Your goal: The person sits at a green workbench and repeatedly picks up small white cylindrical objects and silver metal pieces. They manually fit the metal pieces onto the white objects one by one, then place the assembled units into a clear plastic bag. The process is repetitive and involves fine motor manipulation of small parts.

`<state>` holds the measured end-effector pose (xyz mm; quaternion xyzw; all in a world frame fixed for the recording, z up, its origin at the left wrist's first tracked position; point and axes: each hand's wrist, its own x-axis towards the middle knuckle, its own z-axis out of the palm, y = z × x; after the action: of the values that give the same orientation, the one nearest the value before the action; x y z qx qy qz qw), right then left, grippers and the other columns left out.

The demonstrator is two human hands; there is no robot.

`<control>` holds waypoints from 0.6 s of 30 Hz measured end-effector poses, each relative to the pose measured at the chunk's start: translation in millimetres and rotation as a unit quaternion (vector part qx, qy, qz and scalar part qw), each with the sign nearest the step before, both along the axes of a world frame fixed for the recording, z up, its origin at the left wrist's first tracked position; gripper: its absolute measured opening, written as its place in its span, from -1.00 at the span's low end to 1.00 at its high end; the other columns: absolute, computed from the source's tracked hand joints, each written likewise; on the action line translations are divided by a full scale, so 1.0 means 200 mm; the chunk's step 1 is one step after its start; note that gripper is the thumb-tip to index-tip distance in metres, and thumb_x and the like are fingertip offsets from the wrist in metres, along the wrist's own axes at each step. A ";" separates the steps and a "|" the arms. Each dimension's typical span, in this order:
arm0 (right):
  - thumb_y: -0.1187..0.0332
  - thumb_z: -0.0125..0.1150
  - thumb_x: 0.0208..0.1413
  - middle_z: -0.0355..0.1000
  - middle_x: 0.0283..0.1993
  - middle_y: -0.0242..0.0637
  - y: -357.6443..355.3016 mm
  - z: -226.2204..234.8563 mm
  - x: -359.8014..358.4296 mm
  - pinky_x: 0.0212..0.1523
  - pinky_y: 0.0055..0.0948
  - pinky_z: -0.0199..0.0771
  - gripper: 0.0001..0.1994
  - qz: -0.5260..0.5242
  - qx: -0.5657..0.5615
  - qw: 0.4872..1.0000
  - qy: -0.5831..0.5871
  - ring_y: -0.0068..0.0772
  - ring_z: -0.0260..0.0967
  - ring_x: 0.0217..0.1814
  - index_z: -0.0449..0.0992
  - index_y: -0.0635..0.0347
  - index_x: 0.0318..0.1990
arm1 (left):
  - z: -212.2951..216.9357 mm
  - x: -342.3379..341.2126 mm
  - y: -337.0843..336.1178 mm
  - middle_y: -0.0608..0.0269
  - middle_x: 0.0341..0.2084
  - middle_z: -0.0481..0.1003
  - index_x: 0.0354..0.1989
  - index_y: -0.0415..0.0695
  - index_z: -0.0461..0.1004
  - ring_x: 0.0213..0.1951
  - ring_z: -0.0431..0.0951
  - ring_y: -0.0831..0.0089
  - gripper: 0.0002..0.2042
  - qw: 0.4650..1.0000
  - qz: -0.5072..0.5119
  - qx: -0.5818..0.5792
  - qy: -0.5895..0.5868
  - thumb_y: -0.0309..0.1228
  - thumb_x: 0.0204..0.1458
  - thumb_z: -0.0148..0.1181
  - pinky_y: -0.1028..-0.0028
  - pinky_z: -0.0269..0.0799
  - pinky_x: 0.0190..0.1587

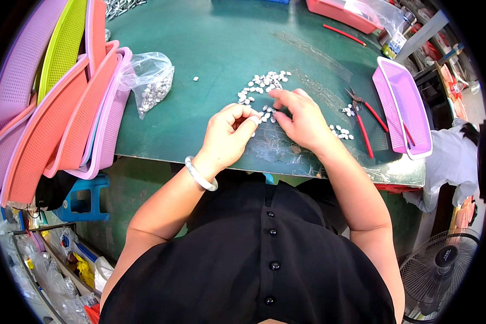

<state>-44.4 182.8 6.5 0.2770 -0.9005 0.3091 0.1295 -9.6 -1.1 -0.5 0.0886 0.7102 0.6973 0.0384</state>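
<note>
Small white-and-silver pieces [267, 80] lie in a loose pile on the green table, just beyond my hands. My left hand [228, 136] is closed in a pinch at the pile's near left edge; what its fingertips hold, if anything, is too small to make out. On the right, my right hand [303, 120] rests over the pile's near side, thumb and index finger apart. A few pieces [268, 112] show between the two hands. More of them [341, 132] lie beside my right wrist. Red-handled pliers [365, 116] lie with jaws spread further right.
Stacked pink, purple and green plastic baskets [65, 113] crowd the left side. Beside them sits a clear bag of pieces [155, 89]. A purple basket [382, 97] stands at the right edge, a red tray [337, 15] at the back. A fan [443, 270] is at lower right.
</note>
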 end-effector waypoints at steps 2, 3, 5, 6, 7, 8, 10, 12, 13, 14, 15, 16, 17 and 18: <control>0.54 0.11 -0.21 0.42 -0.45 -0.32 -0.01 -0.01 0.00 -0.26 -0.33 0.33 -0.66 0.005 0.002 1.000 0.013 -0.24 0.30 -0.31 0.42 0.18 -0.15 | -0.01 -0.01 -0.01 0.43 -0.48 0.42 -0.35 -0.25 0.45 -0.40 0.34 0.70 -0.92 0.999 -0.001 -0.029 0.014 -0.53 0.02 0.05 0.67 0.26 -0.31; 0.53 0.12 -0.21 0.42 -0.45 -0.32 0.00 -0.02 -0.01 -0.26 -0.32 0.33 -0.66 0.000 0.009 1.000 0.021 -0.23 0.30 -0.31 0.42 0.19 -0.16 | -0.01 -0.01 -0.01 0.42 -0.48 0.42 -0.35 -0.26 0.45 -0.40 0.35 0.68 -0.92 0.999 -0.009 -0.038 0.023 -0.53 0.02 0.05 0.67 0.26 -0.31; 0.53 0.10 -0.23 0.42 -0.45 -0.29 0.00 -0.03 -0.01 -0.26 -0.29 0.33 -0.69 0.001 0.005 0.999 0.042 -0.20 0.31 -0.33 0.44 0.22 -0.20 | -0.01 -0.01 0.00 0.38 -0.43 0.43 -0.36 -0.26 0.44 -0.35 0.36 0.65 -0.92 0.999 -0.007 -0.023 0.038 -0.53 0.03 0.05 0.64 0.28 -0.25; 0.52 0.09 -0.23 0.42 -0.45 -0.28 -0.01 -0.04 -0.02 -0.25 -0.28 0.33 -0.70 0.008 0.004 0.999 0.049 -0.17 0.31 -0.34 0.44 0.22 -0.21 | -0.01 0.00 -0.01 0.37 -0.42 0.43 -0.36 -0.26 0.44 -0.33 0.36 0.64 -0.93 0.998 -0.004 -0.043 0.037 -0.53 0.03 0.05 0.63 0.28 -0.24; 0.53 0.09 -0.23 0.43 -0.43 -0.25 -0.01 -0.05 -0.02 -0.24 -0.26 0.33 -0.69 0.001 0.006 0.999 0.049 -0.15 0.32 -0.35 0.44 0.23 -0.21 | -0.02 0.00 -0.01 0.38 -0.42 0.43 -0.35 -0.25 0.44 -0.33 0.36 0.64 -0.92 0.998 -0.008 -0.034 0.043 -0.53 0.03 0.04 0.63 0.27 -0.22; 0.53 0.09 -0.23 0.43 -0.40 -0.22 -0.01 -0.07 -0.03 -0.23 -0.24 0.33 -0.69 0.006 0.000 0.999 0.041 -0.13 0.32 -0.32 0.44 0.23 -0.20 | -0.02 0.00 -0.01 0.34 -0.46 0.42 -0.38 -0.29 0.43 -0.38 0.36 0.64 -0.94 0.999 0.007 -0.033 0.021 -0.58 0.00 0.05 0.65 0.27 -0.29; 0.52 0.08 -0.20 0.45 -0.36 -0.19 0.00 -0.06 -0.02 -0.21 -0.23 0.33 -0.69 -0.008 -0.005 1.000 -0.004 -0.09 0.30 -0.27 0.45 0.22 -0.19 | -0.03 -0.02 -0.01 0.39 -0.45 0.40 -0.39 -0.28 0.43 -0.37 0.33 0.67 -0.94 1.000 -0.003 -0.012 0.013 -0.57 0.03 0.02 0.67 0.25 -0.27; 0.51 0.07 -0.18 0.45 -0.38 -0.18 0.01 -0.04 -0.01 -0.20 -0.22 0.32 -0.71 -0.019 -0.001 1.000 -0.019 -0.10 0.30 -0.27 0.46 0.21 -0.19 | -0.01 -0.01 0.00 0.41 -0.45 0.40 -0.36 -0.26 0.44 -0.37 0.32 0.70 -0.93 1.000 -0.013 -0.005 0.002 -0.57 0.04 0.01 0.69 0.24 -0.27; 0.50 0.05 -0.16 0.45 -0.38 -0.18 0.01 -0.05 -0.01 -0.20 -0.22 0.31 -0.72 -0.023 -0.009 1.000 -0.013 -0.10 0.30 -0.27 0.46 0.21 -0.20 | -0.01 -0.02 0.00 0.42 -0.45 0.40 -0.36 -0.26 0.44 -0.37 0.32 0.70 -0.92 1.000 -0.014 -0.004 -0.007 -0.57 0.04 0.01 0.69 0.23 -0.27; 0.50 0.04 -0.16 0.45 -0.39 -0.18 0.03 -0.04 -0.01 -0.22 -0.21 0.31 -0.73 -0.025 -0.018 0.999 -0.007 -0.10 0.30 -0.28 0.46 0.20 -0.20 | -0.01 -0.02 0.00 0.42 -0.45 0.40 -0.34 -0.26 0.43 -0.37 0.33 0.70 -0.92 1.000 -0.017 -0.005 -0.008 -0.56 0.05 0.01 0.69 0.24 -0.27; 0.50 0.04 -0.15 0.44 -0.41 -0.18 0.03 -0.04 -0.01 -0.23 -0.21 0.31 -0.73 -0.022 -0.027 0.999 0.000 -0.09 0.30 -0.29 0.47 0.19 -0.21 | -0.01 -0.02 0.00 0.42 -0.44 0.40 -0.33 -0.26 0.43 -0.37 0.33 0.70 -0.92 1.000 -0.017 -0.006 -0.009 -0.56 0.05 0.00 0.69 0.24 -0.26; 0.50 0.04 -0.15 0.44 -0.42 -0.18 0.03 -0.04 0.00 -0.24 -0.20 0.31 -0.74 -0.029 -0.037 0.999 0.000 -0.09 0.30 -0.30 0.47 0.19 -0.22 | -0.01 -0.02 0.01 0.41 -0.44 0.40 -0.32 -0.26 0.43 -0.38 0.33 0.69 -0.91 1.000 -0.010 0.001 -0.010 -0.55 0.05 0.01 0.69 0.24 -0.27; 0.50 0.03 -0.14 0.43 -0.43 -0.18 0.03 -0.04 0.00 -0.26 -0.20 0.31 -0.74 -0.035 -0.046 0.998 0.000 -0.09 0.30 -0.31 0.47 0.18 -0.22 | -0.01 -0.03 0.01 0.40 -0.44 0.40 -0.30 -0.26 0.42 -0.38 0.33 0.69 -0.91 1.000 -0.019 0.006 -0.007 -0.55 0.06 0.00 0.69 0.25 -0.26; 0.50 0.04 -0.15 0.42 -0.45 -0.17 0.02 -0.05 -0.01 -0.29 -0.19 0.31 -0.75 -0.035 -0.058 0.998 0.017 -0.09 0.30 -0.32 0.46 0.18 -0.23 | -0.01 -0.03 0.01 0.40 -0.43 0.40 -0.29 -0.27 0.42 -0.37 0.33 0.68 -0.91 1.000 -0.022 0.006 -0.005 -0.56 0.06 0.00 0.68 0.25 -0.26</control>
<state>-45.7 187.3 -4.0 0.2430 -0.8877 0.3515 0.1714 -14.6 0.3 -2.8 0.1011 0.7037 0.7010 0.0566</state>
